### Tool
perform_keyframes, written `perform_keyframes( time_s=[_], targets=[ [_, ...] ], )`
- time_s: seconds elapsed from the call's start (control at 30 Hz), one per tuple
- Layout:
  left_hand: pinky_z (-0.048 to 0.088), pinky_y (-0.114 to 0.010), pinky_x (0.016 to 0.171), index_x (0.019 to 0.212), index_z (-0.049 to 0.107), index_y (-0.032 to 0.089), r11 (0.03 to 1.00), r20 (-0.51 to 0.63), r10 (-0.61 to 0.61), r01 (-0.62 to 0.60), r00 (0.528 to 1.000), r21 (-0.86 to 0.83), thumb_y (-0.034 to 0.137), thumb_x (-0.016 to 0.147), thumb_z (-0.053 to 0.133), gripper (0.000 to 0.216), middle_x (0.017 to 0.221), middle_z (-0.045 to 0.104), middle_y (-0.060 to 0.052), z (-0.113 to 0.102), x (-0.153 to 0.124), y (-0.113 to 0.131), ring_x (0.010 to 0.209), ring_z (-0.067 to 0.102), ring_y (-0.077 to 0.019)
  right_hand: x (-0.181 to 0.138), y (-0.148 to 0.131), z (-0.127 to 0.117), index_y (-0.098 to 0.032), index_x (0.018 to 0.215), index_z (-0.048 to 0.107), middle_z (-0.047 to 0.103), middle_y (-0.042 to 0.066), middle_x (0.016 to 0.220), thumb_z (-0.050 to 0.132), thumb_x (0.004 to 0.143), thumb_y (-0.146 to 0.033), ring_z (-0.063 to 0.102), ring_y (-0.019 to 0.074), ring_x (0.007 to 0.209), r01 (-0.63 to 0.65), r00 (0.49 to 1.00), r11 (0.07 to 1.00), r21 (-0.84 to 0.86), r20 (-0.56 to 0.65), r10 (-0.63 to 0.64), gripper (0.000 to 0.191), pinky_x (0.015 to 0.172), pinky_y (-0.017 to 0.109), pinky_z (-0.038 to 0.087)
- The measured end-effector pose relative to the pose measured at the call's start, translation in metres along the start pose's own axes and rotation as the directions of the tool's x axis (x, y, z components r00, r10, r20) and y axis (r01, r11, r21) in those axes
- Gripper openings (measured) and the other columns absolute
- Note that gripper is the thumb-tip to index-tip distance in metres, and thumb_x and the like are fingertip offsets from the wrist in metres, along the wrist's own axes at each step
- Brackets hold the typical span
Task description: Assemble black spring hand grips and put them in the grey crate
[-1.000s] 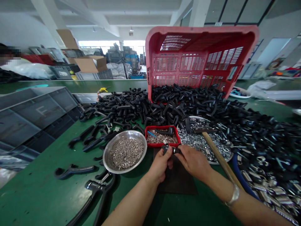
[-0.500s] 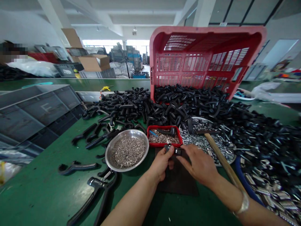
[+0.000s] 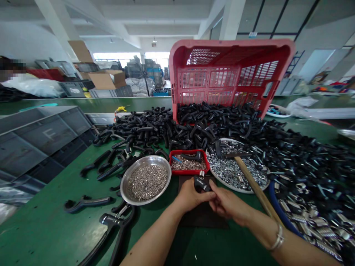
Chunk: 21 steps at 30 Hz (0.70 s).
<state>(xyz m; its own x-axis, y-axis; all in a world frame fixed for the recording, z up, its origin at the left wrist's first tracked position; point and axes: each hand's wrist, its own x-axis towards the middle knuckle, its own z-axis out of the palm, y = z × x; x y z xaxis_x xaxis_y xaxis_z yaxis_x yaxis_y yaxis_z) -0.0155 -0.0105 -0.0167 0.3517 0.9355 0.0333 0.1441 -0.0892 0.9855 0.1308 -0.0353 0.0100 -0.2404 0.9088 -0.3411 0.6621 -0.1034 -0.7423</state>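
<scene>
Both hands meet over a dark mat [image 3: 203, 218] in front of the red tray. My left hand [image 3: 188, 197] is closed around a black plastic handle [image 3: 202, 183], its thumb stretched across toward the right. A shiny metal piece [image 3: 202, 173] shows at the far end of this handle. My right hand [image 3: 226, 201] is closed at the handle's near end, thumb and fingers pressed together there. Fingers hide the handle's lower part. Just beyond, the red tray [image 3: 190, 172] contains small metal pins, a blue item and another black handle.
A steel bowl [image 3: 124, 188] of small metal parts stands left. On the right, a hammer [image 3: 249, 179] lies across a tray of metal pieces [image 3: 222, 179], near a blue-rimmed container [image 3: 280, 212] of springs. Behind are heaped black handles [image 3: 149, 125], a tipped red crate [image 3: 233, 42] and grey bins [image 3: 55, 129].
The handle has turned, so its lettered side now shows. My right hand has closed from spread fingers onto its near end. The whole view has shifted slightly.
</scene>
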Motion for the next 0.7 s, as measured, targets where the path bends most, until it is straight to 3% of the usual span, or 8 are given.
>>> perform_keyframes(
  time_s=[0.03, 0.1, 0.17, 0.23, 0.37, 0.47, 0.6, 0.7],
  targets=[
    [0.038, -0.024, 0.060, 0.076, 0.057, 0.015, 0.996, 0.027, 0.022, -0.025, 0.999, 0.091, 0.041, 0.056, 0.071, 0.035, 0.072, 0.060, -0.002, -0.003, -0.001, 0.000, 0.065, 0.052, -0.0146, 0.001, 0.002, -0.005, -0.017, 0.061, 0.056, 0.052, 0.003, 0.050, 0.008, 0.087, -0.052, 0.050, 0.0133, 0.048, 0.082, 0.993, 0.991, -0.108, -0.076, -0.091, 0.064, 0.050, 0.027, 0.041],
    [0.038, -0.024, 0.058, 0.079, 0.059, 0.016, 0.972, 0.108, 0.043, -0.067, 0.993, 0.226, 0.043, 0.056, 0.070, 0.038, 0.072, 0.061, -0.002, -0.009, -0.002, 0.001, 0.065, 0.053, -0.0166, 0.004, 0.005, -0.016, -0.016, 0.085, 0.061, 0.062, 0.009, 0.084, 0.028, 0.087, -0.040, 0.057, 0.0182, 0.081, 0.274, 0.908, 0.876, -0.398, -0.194, -0.372, 0.041, 0.073, 0.034, 0.044],
    [0.039, -0.025, 0.058, 0.081, 0.060, 0.018, 0.939, 0.208, 0.041, -0.109, 0.977, 0.326, 0.047, 0.053, 0.070, 0.042, 0.072, 0.061, -0.002, -0.015, -0.002, 0.003, 0.065, 0.054, -0.0184, 0.009, 0.009, -0.025, -0.018, 0.108, 0.055, 0.057, 0.010, 0.111, 0.041, 0.083, -0.026, 0.050, 0.0193, 0.103, 0.411, 0.816, 0.696, -0.589, -0.103, -0.569, 0.030, 0.086, 0.036, 0.039],
    [0.039, -0.028, 0.059, 0.079, 0.060, 0.019, 0.879, 0.228, 0.015, -0.122, 0.974, 0.462, 0.049, 0.048, 0.071, 0.045, 0.069, 0.060, -0.003, -0.019, -0.002, 0.005, 0.064, 0.055, -0.0207, 0.016, 0.013, -0.026, -0.019, 0.110, 0.054, 0.058, 0.008, 0.109, 0.043, 0.081, -0.020, 0.051, 0.0186, 0.102, 0.486, 0.802, 0.591, -0.644, 0.059, -0.595, 0.031, 0.085, 0.034, 0.041],
    [0.038, -0.038, 0.073, 0.093, 0.060, 0.018, 0.615, 0.086, 0.052, -0.100, 0.995, 0.782, 0.049, 0.042, 0.075, 0.062, 0.090, 0.058, -0.012, -0.018, -0.004, 0.006, 0.084, 0.053, -0.0317, 0.021, 0.015, -0.011, -0.016, 0.094, 0.061, 0.062, 0.009, 0.086, 0.047, 0.082, -0.027, 0.057, 0.0212, 0.084, 0.325, 0.868, 0.592, -0.737, -0.016, -0.496, 0.021, 0.072, 0.034, 0.045],
    [0.034, -0.045, 0.081, 0.116, 0.052, 0.018, 0.430, 0.118, 0.056, -0.130, 0.991, 0.893, 0.054, 0.050, 0.070, 0.077, 0.110, 0.051, -0.018, -0.017, -0.009, 0.007, 0.100, 0.044, -0.0371, 0.013, 0.013, -0.003, -0.017, 0.084, 0.063, 0.061, 0.008, 0.079, 0.048, 0.082, -0.030, 0.059, 0.0215, 0.077, 0.213, 0.883, 0.593, -0.776, -0.107, -0.458, 0.020, 0.065, 0.032, 0.046],
    [0.036, -0.043, 0.079, 0.120, 0.050, 0.022, 0.425, 0.209, 0.012, -0.194, 0.978, 0.884, 0.065, 0.055, 0.060, 0.078, 0.111, 0.054, -0.015, -0.032, 0.000, 0.018, 0.099, 0.048, -0.0352, -0.009, 0.022, -0.024, -0.019, 0.083, 0.065, 0.061, 0.009, 0.078, 0.045, 0.082, -0.040, 0.059, 0.0233, 0.075, 0.054, 0.856, 0.581, -0.812, -0.262, -0.446, 0.029, 0.058, 0.032, 0.046],
    [0.039, -0.037, 0.076, 0.106, 0.060, 0.025, 0.454, 0.052, -0.002, -0.046, 0.999, 0.890, 0.053, 0.079, 0.042, 0.043, 0.102, 0.060, -0.010, -0.046, 0.031, 0.025, 0.092, 0.054, -0.0280, -0.024, 0.045, -0.052, -0.017, 0.089, 0.064, 0.062, 0.013, 0.081, 0.041, 0.082, -0.040, 0.060, 0.0271, 0.074, -0.183, 0.824, 0.582, -0.792, -0.446, -0.348, 0.034, 0.056, 0.037, 0.046]
  ],
)
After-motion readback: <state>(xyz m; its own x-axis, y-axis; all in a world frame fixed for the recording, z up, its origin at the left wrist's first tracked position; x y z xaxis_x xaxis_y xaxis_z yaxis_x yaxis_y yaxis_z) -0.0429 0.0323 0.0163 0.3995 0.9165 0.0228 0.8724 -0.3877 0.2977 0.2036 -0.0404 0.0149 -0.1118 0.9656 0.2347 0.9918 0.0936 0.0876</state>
